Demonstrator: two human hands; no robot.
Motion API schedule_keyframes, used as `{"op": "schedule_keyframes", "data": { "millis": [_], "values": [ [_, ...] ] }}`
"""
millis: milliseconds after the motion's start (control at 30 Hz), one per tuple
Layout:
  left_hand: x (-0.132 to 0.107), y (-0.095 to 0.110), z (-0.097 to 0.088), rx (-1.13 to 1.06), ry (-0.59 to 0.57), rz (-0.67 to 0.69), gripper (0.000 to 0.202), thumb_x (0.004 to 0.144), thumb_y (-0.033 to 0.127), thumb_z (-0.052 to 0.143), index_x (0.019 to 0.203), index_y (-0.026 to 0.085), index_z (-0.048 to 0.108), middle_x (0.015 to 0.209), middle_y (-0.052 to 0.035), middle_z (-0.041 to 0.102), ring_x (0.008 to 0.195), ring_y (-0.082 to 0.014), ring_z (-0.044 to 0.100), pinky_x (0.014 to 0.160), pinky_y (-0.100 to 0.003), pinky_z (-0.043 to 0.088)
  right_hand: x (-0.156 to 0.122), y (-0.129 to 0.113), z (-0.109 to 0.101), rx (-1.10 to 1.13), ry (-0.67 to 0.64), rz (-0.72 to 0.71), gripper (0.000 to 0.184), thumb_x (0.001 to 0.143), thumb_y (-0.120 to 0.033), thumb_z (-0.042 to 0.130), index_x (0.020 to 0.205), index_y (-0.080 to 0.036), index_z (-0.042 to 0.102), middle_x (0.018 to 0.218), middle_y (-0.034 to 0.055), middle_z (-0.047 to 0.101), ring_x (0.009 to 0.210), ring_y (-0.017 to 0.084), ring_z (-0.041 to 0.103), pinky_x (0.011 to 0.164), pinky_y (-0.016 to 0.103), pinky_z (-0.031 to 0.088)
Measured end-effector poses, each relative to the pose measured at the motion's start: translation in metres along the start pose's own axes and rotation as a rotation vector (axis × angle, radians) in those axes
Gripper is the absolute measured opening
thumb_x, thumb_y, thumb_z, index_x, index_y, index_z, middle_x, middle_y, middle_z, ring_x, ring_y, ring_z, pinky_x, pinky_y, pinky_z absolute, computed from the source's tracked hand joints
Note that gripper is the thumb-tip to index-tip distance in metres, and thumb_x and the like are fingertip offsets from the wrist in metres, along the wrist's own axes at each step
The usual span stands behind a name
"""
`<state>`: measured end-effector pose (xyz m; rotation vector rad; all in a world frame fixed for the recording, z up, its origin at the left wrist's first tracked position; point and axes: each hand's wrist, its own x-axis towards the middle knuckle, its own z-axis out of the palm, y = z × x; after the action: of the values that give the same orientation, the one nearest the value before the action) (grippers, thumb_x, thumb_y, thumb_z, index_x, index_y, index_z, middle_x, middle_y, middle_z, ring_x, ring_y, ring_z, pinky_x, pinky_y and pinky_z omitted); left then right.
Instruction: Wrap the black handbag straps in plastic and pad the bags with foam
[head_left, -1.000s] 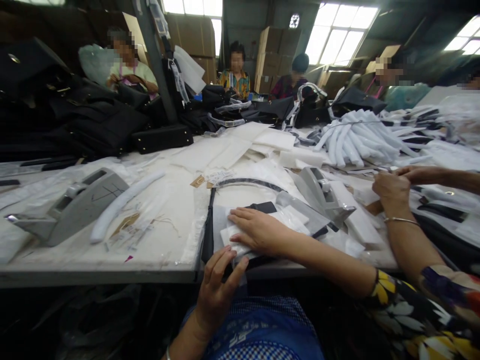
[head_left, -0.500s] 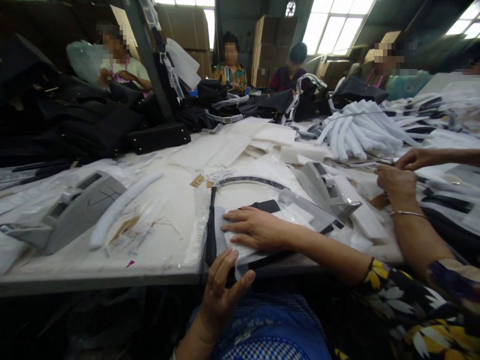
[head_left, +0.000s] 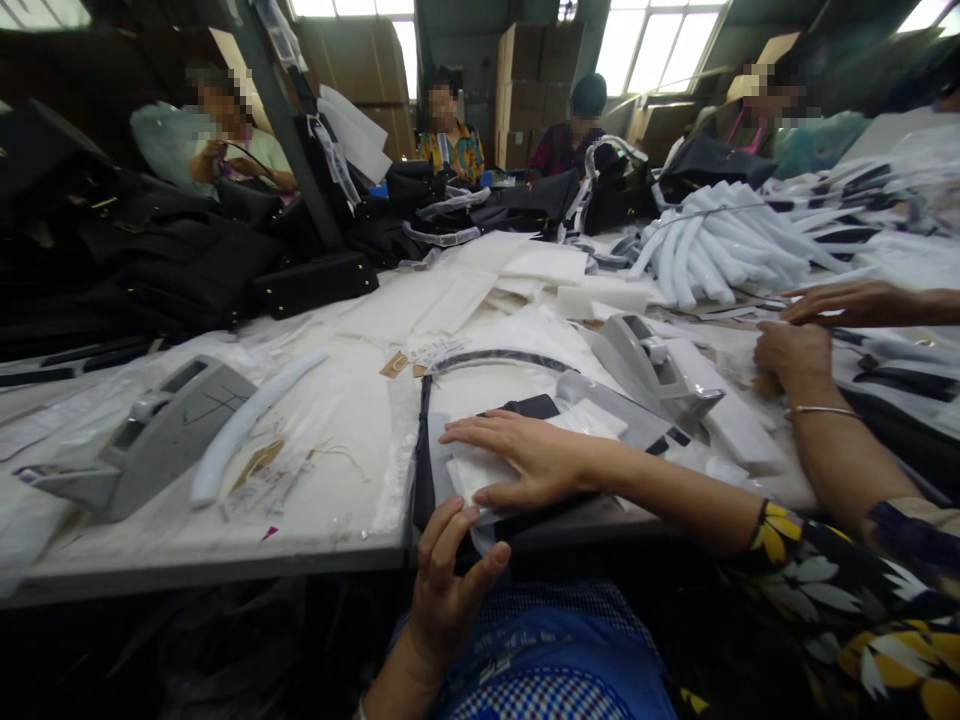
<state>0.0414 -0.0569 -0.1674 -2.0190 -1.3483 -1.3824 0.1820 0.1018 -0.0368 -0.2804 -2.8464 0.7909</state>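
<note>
A black handbag (head_left: 422,490) lies flat at the table's front edge, its curved, wrapped handle (head_left: 504,357) pointing away from me. White wrapping sheet (head_left: 474,472) covers part of the bag. My right hand (head_left: 521,458) rests palm down on that sheet, fingers stretched out and thumb apart. Just below, at the table edge, my left hand (head_left: 454,575) has thumb and fingers apart beside the sheet's near corner; whether its fingertips touch the sheet I cannot tell. Small brown and white tags (head_left: 397,364) lie beyond the handle.
Grey tape dispensers stand left (head_left: 176,435) and right (head_left: 656,370). A white foam strip (head_left: 251,430) lies by the left one. Black bags (head_left: 150,240) are heaped at far left, white padded strips (head_left: 712,240) at right. A co-worker's hands (head_left: 795,355) work at my right.
My right hand's thumb has spread away from its fingers over the sheet. My left hand has barely moved. The co-worker's far hand at right has shifted and its fingers are straighter.
</note>
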Motion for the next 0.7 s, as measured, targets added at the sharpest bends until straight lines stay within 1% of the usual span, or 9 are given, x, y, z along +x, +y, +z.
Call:
{"op": "schedule_keyframes", "data": {
  "millis": [67,133,167,267,333,433,533,600,700],
  "values": [
    [0.004,0.002,-0.002,-0.011,-0.007,-0.007,0.063,0.083,-0.003,0.064,0.136,0.029,0.049,0.134,-0.0082,0.049,0.134,-0.0271,0.047,0.101,-0.044,0.053,-0.002,-0.002,-0.001,0.025,0.010,-0.047,0.049,0.087,-0.029,0.067,0.132,-0.015,0.056,0.142,0.0150,0.056,0.131,0.027,0.052,0.112,0.044,0.038],
    [0.007,0.003,-0.003,-0.023,-0.006,-0.005,0.057,0.086,-0.002,0.061,0.133,0.028,0.051,0.136,-0.0085,0.049,0.135,-0.0269,0.046,0.101,-0.044,0.052,-0.008,-0.003,-0.001,0.044,-0.008,-0.106,0.038,0.089,-0.030,0.066,0.124,-0.016,0.062,0.137,0.0139,0.060,0.127,0.025,0.056,0.111,0.042,0.039],
    [0.008,0.002,-0.004,-0.027,-0.002,-0.002,0.056,0.086,-0.001,0.060,0.133,0.028,0.051,0.137,-0.0084,0.049,0.135,-0.0266,0.046,0.101,-0.044,0.052,-0.012,-0.003,0.000,0.037,-0.025,-0.128,0.039,0.090,-0.033,0.065,0.125,-0.016,0.061,0.137,0.0139,0.060,0.128,0.024,0.056,0.113,0.043,0.037],
    [0.007,0.000,-0.003,-0.055,0.014,0.001,0.051,0.090,0.006,0.060,0.135,0.027,0.050,0.141,-0.0088,0.048,0.134,-0.0251,0.049,0.101,-0.043,0.053,-0.026,-0.004,0.010,-0.070,-0.049,-0.162,0.060,0.089,-0.044,0.066,0.140,-0.017,0.051,0.146,0.0151,0.053,0.138,0.028,0.046,0.118,0.052,0.027],
    [0.004,-0.002,-0.001,-0.077,0.011,-0.012,0.052,0.093,0.011,0.058,0.140,0.028,0.046,0.146,-0.0096,0.045,0.133,-0.0245,0.049,0.100,-0.042,0.054,-0.036,-0.004,0.022,-0.179,-0.022,-0.176,0.064,0.090,-0.042,0.064,0.146,-0.016,0.045,0.149,0.0149,0.050,0.142,0.029,0.041,0.119,0.054,0.026],
    [-0.003,-0.004,0.001,-0.063,0.000,-0.029,0.066,0.090,0.009,0.062,0.147,0.032,0.037,0.153,-0.0104,0.039,0.134,-0.0258,0.049,0.098,-0.043,0.055,-0.045,-0.001,0.045,-0.340,0.140,-0.229,0.049,0.095,-0.027,0.056,0.141,-0.013,0.049,0.141,0.0142,0.058,0.137,0.025,0.048,0.116,0.049,0.036],
    [-0.008,-0.005,0.002,-0.067,-0.022,-0.041,0.076,0.089,0.005,0.062,0.152,0.035,0.030,0.159,-0.0132,0.030,0.131,-0.0280,0.052,0.095,-0.045,0.057,-0.048,-0.002,0.062,-0.375,0.354,-0.275,0.037,0.094,-0.020,0.055,0.129,-0.011,0.059,0.127,0.0119,0.068,0.129,0.024,0.057,0.110,0.046,0.045],
    [-0.009,-0.004,0.003,-0.067,-0.032,-0.058,0.081,0.088,0.004,0.063,0.153,0.036,0.027,0.161,-0.0145,0.028,0.128,-0.0286,0.055,0.093,-0.046,0.057,-0.050,-0.004,0.064,-0.318,0.443,-0.288,0.033,0.092,-0.019,0.057,0.124,-0.013,0.061,0.119,0.0096,0.073,0.123,0.021,0.061,0.108,0.043,0.048],
    [-0.008,-0.003,0.005,-0.012,-0.023,-0.079,0.091,0.083,0.005,0.070,0.153,0.039,0.024,0.160,-0.0136,0.030,0.125,-0.0275,0.057,0.092,-0.045,0.058,-0.055,-0.009,0.055,-0.263,0.472,-0.249,0.034,0.095,-0.023,0.058,0.128,-0.013,0.059,0.118,0.0104,0.073,0.118,0.018,0.065,0.109,0.039,0.048]
  ]
}}
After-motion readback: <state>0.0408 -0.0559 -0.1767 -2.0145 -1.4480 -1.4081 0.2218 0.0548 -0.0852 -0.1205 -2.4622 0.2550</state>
